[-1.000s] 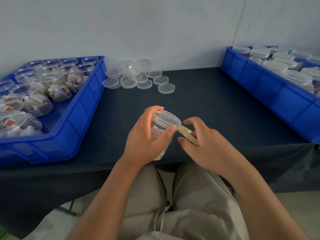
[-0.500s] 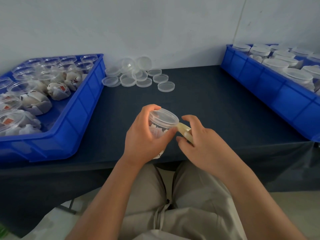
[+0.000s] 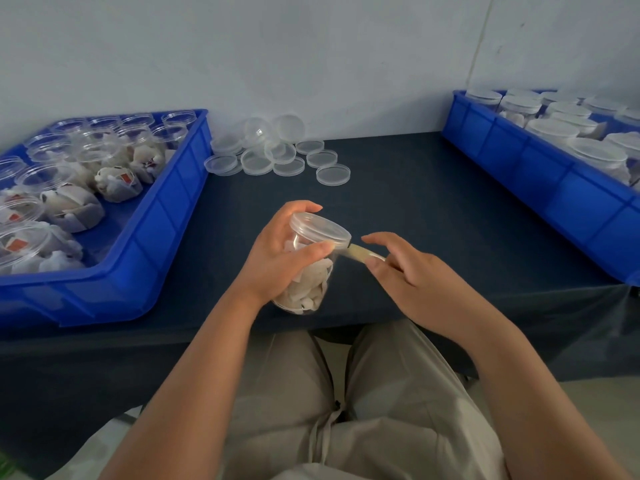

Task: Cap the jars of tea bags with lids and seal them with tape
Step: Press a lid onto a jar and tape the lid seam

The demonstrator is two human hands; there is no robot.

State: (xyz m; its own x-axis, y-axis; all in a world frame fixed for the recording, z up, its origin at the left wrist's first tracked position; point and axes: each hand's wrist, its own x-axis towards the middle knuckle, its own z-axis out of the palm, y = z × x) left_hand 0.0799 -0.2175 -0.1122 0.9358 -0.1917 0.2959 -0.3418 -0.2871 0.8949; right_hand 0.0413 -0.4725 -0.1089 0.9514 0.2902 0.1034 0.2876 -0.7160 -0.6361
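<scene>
Item in hand: one jar (image 3: 306, 275) of tea bags, its lid (image 3: 320, 228) already seated. You are holding it over the near edge of the table (image 3: 433, 202), at centre. Your left hand (image 3: 277, 261) is gripping the jar's body, with fingers and thumb curled round it just under the lid. Your right hand (image 3: 412, 278) is sitting just to the right of it and holding the free end of the tape (image 3: 360, 253). Its index finger is lifting clear, and the exact pinch is hidden from view. Change noted: a second ago that hand was pressing close against the lid's rim. It is now drawing off to the right, so a short tan strip is stretching from the seam to your fingers. The jar is also tilting further over. Reading: the tape appears anchored and you are paying out length, so wrapping of the seam is only beginning. Stock remaining: open jars (image 3: 114, 178) are waiting in the left bin (image 3: 166, 216), and loose lids (image 3: 277, 157) are lying far centre. Finished stock: capped jars (image 3: 554, 128) are standing in the right bin (image 3: 519, 168).
</scene>
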